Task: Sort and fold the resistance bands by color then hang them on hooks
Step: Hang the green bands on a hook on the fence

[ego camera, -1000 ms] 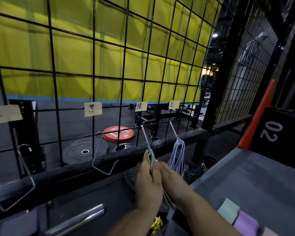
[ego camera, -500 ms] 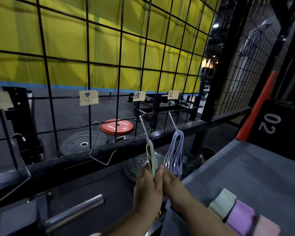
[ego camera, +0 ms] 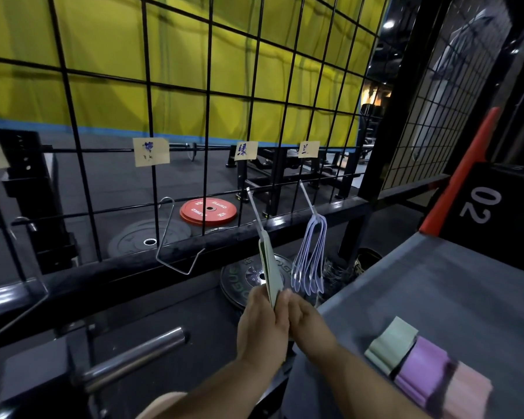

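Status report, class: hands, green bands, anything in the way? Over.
Hands: left hand and right hand pinch green bands at bottom. Bands hang from hook. Neighbouring pale bands close beside, nothing blocking.

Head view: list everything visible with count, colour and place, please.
wire grid: one, black, ahead
hooks: four, silver, on grid
labels: four, beige, above hooks
green bands: one bunch, pale green, third hook from left
blue bands: one bunch, pale blue-lilac, rightmost hook
folded bands: three piles, green, purple, pink, on table
table: one, grey, right
weight plates: three, one red, two black, floor
steel bar: one, silver, lower left
left hand: one, grips green bands
right hand: one, pinches green bands
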